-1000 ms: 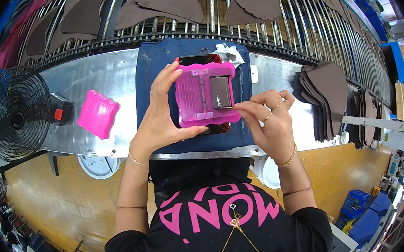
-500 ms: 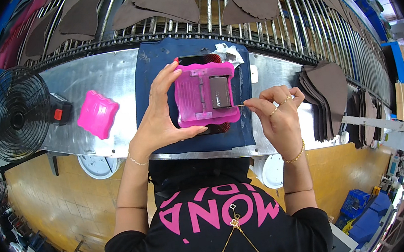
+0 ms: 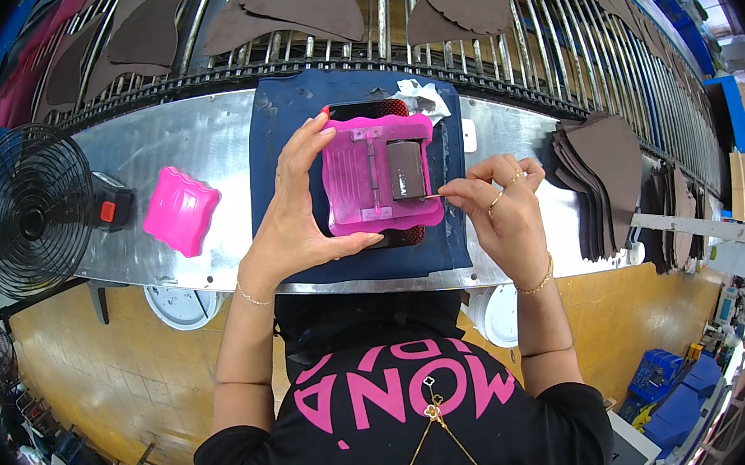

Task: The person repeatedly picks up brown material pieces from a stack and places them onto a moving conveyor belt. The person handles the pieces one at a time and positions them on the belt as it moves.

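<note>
My left hand [image 3: 296,218] grips the left side of a pink plastic tray with wavy edges [image 3: 358,179], held over a dark blue mat [image 3: 288,119]. A small dark brown rectangular piece [image 3: 406,168] lies on the tray's right half. My right hand [image 3: 502,210] is at the tray's right edge, its thumb and forefinger pinched on a thin strip [image 3: 430,195] that runs from under the brown piece. A dark object shows under the tray's top and bottom edges.
A second pink wavy-edged piece [image 3: 180,209] lies on the metal bench [image 3: 155,146] to the left, beside a black fan [image 3: 30,209]. Brown cut leather pieces hang on the rack [image 3: 458,6] behind; a stack of them [image 3: 598,177] lies at the right. Crumpled white paper [image 3: 420,96] is behind the tray.
My right hand has moved to the right, away from the brown piece, drawing a thin strip out with it. My left hand and the tray have stayed in place.
</note>
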### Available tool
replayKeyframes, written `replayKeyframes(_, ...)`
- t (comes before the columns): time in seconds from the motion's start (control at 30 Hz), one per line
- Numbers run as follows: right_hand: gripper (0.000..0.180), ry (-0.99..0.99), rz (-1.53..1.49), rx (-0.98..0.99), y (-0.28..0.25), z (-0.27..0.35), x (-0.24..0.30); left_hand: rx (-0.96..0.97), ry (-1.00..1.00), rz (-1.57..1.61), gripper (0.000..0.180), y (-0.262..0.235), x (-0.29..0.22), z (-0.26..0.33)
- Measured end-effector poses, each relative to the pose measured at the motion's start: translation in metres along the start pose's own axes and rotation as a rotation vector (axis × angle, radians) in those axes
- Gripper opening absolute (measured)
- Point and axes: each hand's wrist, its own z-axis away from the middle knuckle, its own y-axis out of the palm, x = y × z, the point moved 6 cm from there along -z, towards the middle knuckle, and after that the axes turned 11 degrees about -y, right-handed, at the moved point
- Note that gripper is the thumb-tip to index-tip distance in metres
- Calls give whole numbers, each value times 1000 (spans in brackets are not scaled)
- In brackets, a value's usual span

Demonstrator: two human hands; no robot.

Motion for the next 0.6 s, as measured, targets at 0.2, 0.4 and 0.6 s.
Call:
replayKeyframes(0.2,10,73,-201,77,14,2,-23,8,-12,-4,110,2,1,0)
replayKeyframes(0.4,16,65,-382,117,28,0,-37,4,-5,-10,111,2,3,0)
replayKeyframes(0.6,15,106,-607,99,37,2,-46,1,7,-25,111,3,1,-1)
